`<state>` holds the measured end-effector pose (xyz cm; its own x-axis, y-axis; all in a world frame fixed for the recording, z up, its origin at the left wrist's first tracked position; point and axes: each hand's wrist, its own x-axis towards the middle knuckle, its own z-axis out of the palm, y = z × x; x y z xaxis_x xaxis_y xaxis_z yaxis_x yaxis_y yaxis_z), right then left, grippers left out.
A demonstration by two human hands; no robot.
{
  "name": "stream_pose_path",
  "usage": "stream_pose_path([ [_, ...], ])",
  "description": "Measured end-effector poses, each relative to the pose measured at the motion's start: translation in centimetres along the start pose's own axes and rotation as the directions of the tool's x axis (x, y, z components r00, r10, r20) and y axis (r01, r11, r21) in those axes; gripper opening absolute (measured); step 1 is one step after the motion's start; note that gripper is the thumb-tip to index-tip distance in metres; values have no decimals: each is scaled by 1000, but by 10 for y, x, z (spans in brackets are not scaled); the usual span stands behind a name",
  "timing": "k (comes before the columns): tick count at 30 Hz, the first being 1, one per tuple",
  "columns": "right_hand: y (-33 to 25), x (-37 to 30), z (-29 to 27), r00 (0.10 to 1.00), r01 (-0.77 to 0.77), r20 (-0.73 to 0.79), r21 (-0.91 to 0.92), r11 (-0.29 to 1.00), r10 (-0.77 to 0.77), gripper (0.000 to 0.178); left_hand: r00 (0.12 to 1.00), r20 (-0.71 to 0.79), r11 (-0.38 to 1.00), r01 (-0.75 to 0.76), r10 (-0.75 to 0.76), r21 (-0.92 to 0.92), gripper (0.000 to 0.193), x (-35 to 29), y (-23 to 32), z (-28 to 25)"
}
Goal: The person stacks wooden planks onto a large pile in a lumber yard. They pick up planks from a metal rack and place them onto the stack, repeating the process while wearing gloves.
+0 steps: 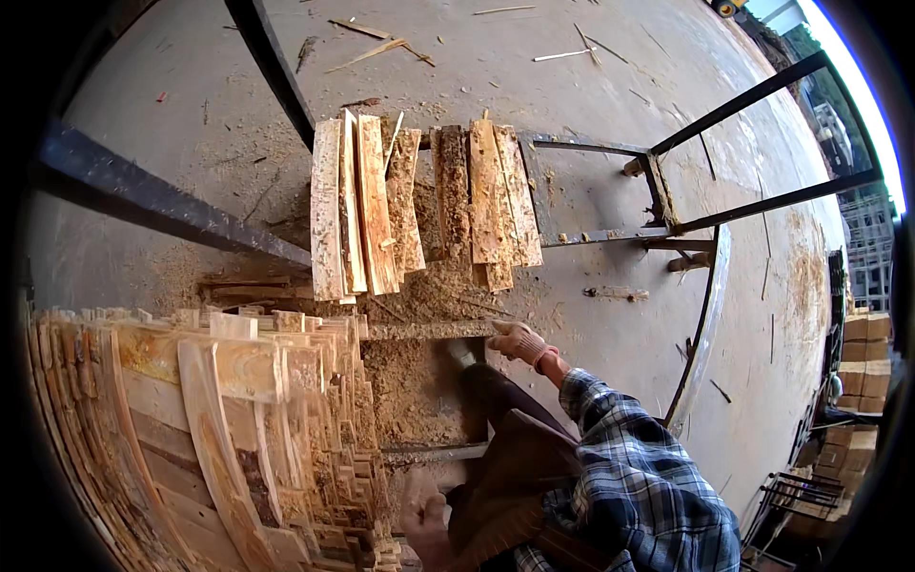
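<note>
Board stack (217,429): unevenly piled, might slide if knocked. Metal frame (610,235): slabs (406,205) overhang its bars, could tip if bumped. Stack lies left of right hand (518,341), half curled, apparently empty, and near left hand (426,515), blurred, opening and hold undeterminable; slabs ahead of both

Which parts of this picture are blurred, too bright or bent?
Head view: the left hand looks smeared, probably by motion; the right hand is sharper; the sky at upper right glares white; the wood stack curves near the left rim; corners are black.
</note>
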<state>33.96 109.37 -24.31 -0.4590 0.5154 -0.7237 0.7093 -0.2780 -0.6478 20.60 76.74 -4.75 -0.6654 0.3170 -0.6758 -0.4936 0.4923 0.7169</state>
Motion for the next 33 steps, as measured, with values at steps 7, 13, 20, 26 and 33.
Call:
stream_pose_path([
  [7, 98, 126, -156, 841, -140, -484, 234, 962, 241, 78, 911, 402, 988, -134, 95, 70, 83, 250, -20, 179],
  [13, 157, 230, -192, 743, -3, -532, 605, 796, 407, 70, 841, 473, 931, -350, 264, 101, 96, 453, 19, 371],
  [20, 70, 199, -132, 981, 83, -187, 195, 977, -46, 39, 901, 425, 996, -75, 88, -47, 69, 540, -4, 440],
  [26, 56, 325, -218, 854, 333, -510, 691, 642, 106, 44, 549, 832, 74, 836, -83, -544, 47, 663, -37, 410],
  [33, 74, 332, -190, 981, 184, -193, 836, 518, -36, 63, 449, 893, 268, 864, -27, -426, 41, 628, -75, 401],
])
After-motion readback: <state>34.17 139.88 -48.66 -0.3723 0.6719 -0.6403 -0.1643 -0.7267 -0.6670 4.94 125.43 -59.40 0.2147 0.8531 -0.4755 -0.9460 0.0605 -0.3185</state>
